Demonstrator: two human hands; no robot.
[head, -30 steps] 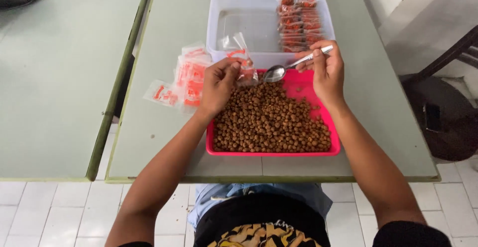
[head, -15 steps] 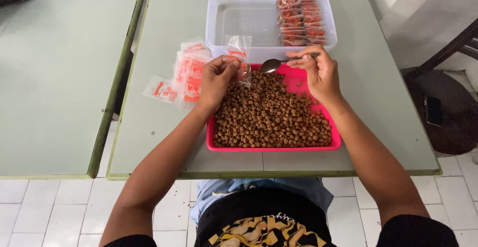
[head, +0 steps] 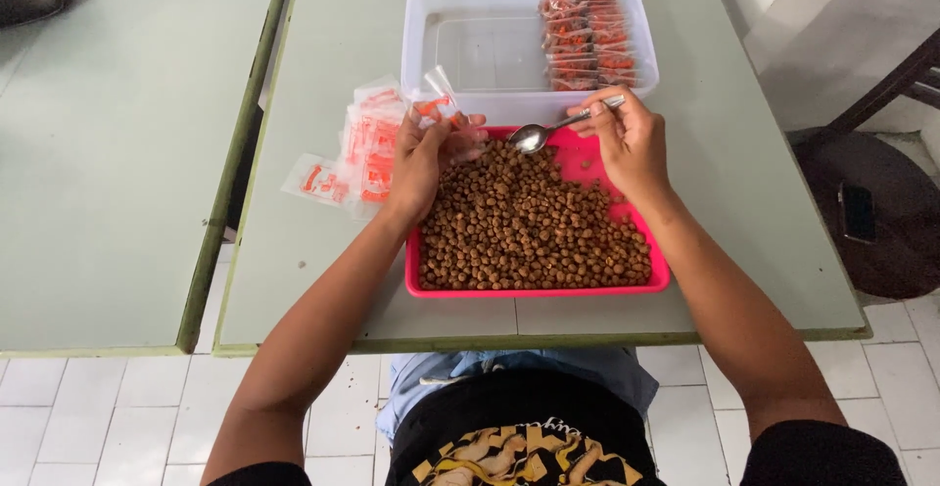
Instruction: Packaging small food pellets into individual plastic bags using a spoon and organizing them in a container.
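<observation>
Head view: the left hand (head: 423, 158) pinches a thin clear bag (head: 438, 104) over the pink tray (head: 537, 288); the right hand (head: 627, 138) grips a shiny metal spoon (head: 548, 131) beside it. Round brown pellets (head: 534, 227) mostly remain. Filled packets (head: 586, 34) line one side of the white tub (head: 431, 16); empty bags (head: 357, 148) wait in a flat stack.

tables (head: 323, 85): 2 | trays (head: 534, 290): 1 | tubs (head: 490, 46): 1 | spoons (head: 548, 132): 1
</observation>
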